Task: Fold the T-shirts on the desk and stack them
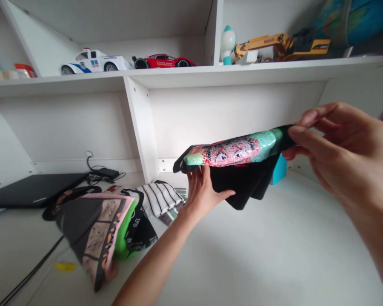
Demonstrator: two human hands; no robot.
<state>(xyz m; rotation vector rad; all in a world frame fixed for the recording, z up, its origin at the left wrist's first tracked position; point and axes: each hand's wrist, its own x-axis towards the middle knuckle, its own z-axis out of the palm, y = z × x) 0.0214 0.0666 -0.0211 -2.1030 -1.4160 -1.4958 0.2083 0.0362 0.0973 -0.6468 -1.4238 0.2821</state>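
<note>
A folded black garment [242, 180] with a pink and mint printed panel [232, 151] hangs in the air in front of the right shelf bay. My left hand [202, 193] grips its left end from below, fingers curled up round the fold. My right hand [338, 153] pinches its right end between thumb and fingers. Both hands are closed on the garment.
A pile of folded clothes [105, 229] lies on the white desk [274, 255] at the left, with a striped piece [158, 197] behind it. A black laptop [32, 189] and charger cable [104, 172] sit in the left bay. Toy cars [95, 61] and an excavator [281, 46] stand on the upper shelf. A teal box [279, 170] stands behind the garment.
</note>
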